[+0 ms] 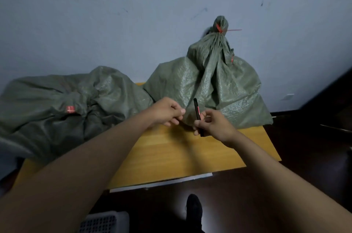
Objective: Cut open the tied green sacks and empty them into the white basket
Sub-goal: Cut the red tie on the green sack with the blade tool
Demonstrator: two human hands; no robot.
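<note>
Two green woven sacks sit on a wooden table (171,156). The right sack (219,84) stands upright against the wall, its neck bound with a red tie (221,29). The left sack (62,111) lies slumped on its side and carries a small red tag (70,109). My right hand (215,126) grips a slim black cutter (197,112) with a red slider, held upright just in front of the right sack. My left hand (167,112) hovers beside it with fingers curled, holding nothing that I can see. The white basket (104,221) shows on the floor at the bottom edge.
A pale blue wall stands right behind the sacks. The floor around the table is dark. A foot in a black shoe (194,210) stands in front of the table. A dark piece of furniture edges in at the right.
</note>
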